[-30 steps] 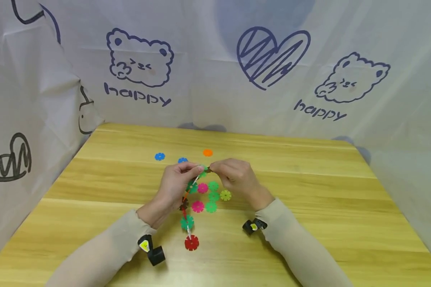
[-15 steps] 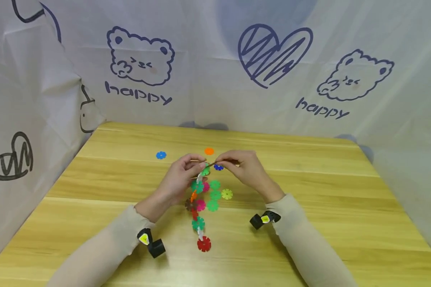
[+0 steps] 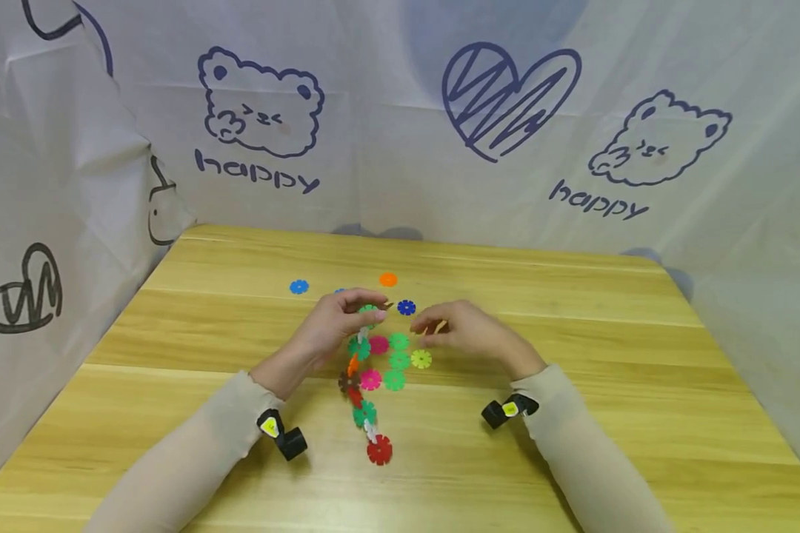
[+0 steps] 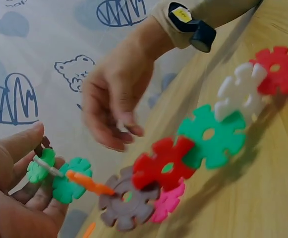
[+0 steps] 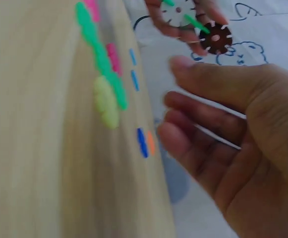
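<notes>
A chain of notched plastic discs (image 3: 364,414) in red, white, green, brown and orange runs from the near table up to my left hand (image 3: 327,326). Thumb and fingers there pinch the light green disc (image 4: 40,169) at its upper end. A small brown disc (image 5: 215,37) is slotted onto that green one, as the right wrist view shows. My right hand (image 3: 470,333) hovers to the right of the chain, fingers loosely bent and holding nothing. At the chain's near end a red disc (image 3: 379,450) appears low over the wood.
On the wooden table (image 3: 573,414) lie loose discs: pink ones (image 3: 370,380), several light green (image 3: 394,380), a yellow one (image 3: 421,359), a dark blue (image 3: 407,307), an orange (image 3: 388,280) and a lighter blue (image 3: 298,286). A white drawn-on cloth (image 3: 387,170) stands behind.
The right hand was pinching the brown disc at the chain's top; it has let go and drawn back to the right and nearer. The left hand keeps its pinch while the chain swings slightly.
</notes>
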